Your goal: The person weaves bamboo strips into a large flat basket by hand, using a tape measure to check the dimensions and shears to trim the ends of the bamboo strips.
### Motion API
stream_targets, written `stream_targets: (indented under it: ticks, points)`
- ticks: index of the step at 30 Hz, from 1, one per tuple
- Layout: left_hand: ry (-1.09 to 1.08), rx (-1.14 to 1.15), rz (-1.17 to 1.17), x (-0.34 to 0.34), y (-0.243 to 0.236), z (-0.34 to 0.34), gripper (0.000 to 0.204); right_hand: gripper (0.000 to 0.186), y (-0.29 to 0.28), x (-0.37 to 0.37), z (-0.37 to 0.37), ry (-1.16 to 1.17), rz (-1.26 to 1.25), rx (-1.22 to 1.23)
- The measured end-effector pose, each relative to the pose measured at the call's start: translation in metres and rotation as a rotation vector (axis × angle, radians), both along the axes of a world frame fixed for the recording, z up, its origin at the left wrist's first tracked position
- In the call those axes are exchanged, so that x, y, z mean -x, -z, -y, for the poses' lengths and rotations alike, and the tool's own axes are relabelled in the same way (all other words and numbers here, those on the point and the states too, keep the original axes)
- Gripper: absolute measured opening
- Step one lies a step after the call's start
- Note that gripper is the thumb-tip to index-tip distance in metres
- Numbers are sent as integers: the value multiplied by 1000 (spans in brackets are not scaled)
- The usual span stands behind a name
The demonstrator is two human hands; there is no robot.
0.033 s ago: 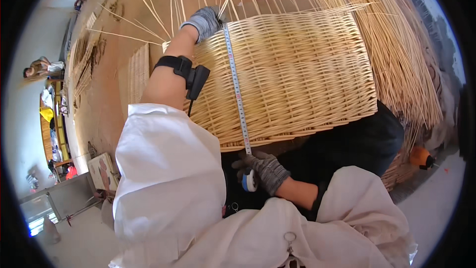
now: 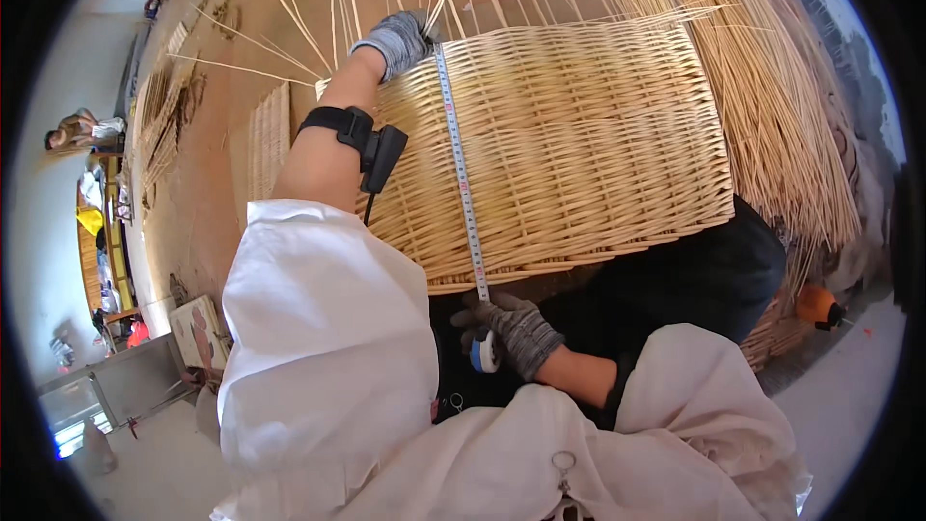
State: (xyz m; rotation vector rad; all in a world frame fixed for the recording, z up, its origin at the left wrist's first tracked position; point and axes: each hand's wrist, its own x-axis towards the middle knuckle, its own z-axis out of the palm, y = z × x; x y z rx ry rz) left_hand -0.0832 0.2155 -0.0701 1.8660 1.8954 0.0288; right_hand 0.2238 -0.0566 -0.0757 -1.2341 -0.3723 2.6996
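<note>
A woven wicker panel (image 2: 598, 135) lies in front of me, with loose stakes standing out past its far edge. Across it, from far edge to near edge, runs the pulled-out blade of a tape measure (image 2: 460, 174). At the far edge my left hand (image 2: 397, 43), in a grey knit glove, is closed on the blade's end; its fingertips are partly hidden. My right hand (image 2: 521, 330), also gloved, is closed around the tape just off the near edge. The tape's blue and white case (image 2: 485, 351) shows below its fingers.
A thick bundle of long wicker rods (image 2: 772, 106) lies along the right. A flat slatted piece (image 2: 270, 140) is on the floor at left, near more rods (image 2: 164, 116). An orange and black object (image 2: 818, 307) sits at far right. Another person (image 2: 82, 130) is at far left.
</note>
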Motion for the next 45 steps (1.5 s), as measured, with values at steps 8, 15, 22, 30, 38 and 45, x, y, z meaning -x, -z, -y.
stream_targets:
  ticks: [8, 15, 22, 30, 38, 45]
  points:
    - [-27, -49, 40, -6, -5, 6, 9, 21, -6, 1, -2, -98, 27, -173]
    - [42, -72, 22, -6, -7, 11, 13, 34, 5, 0, 4, -81, -19, -348]
    - [-613, -266, 695, 35, -9, 22, 37, 27, -10, -71, -75, 150, 295, -637]
    - [-261, -9, 1, 9, -15, 70, 74, 23, 91, -244, -282, 244, 739, -1044]
    - [-330, -294, 153, 0, -27, 102, 77, 16, 90, -278, -266, 485, 511, -1064]
    - [-334, -298, 115, -1, -35, 104, 72, 17, 127, -266, -268, 649, 969, -973]
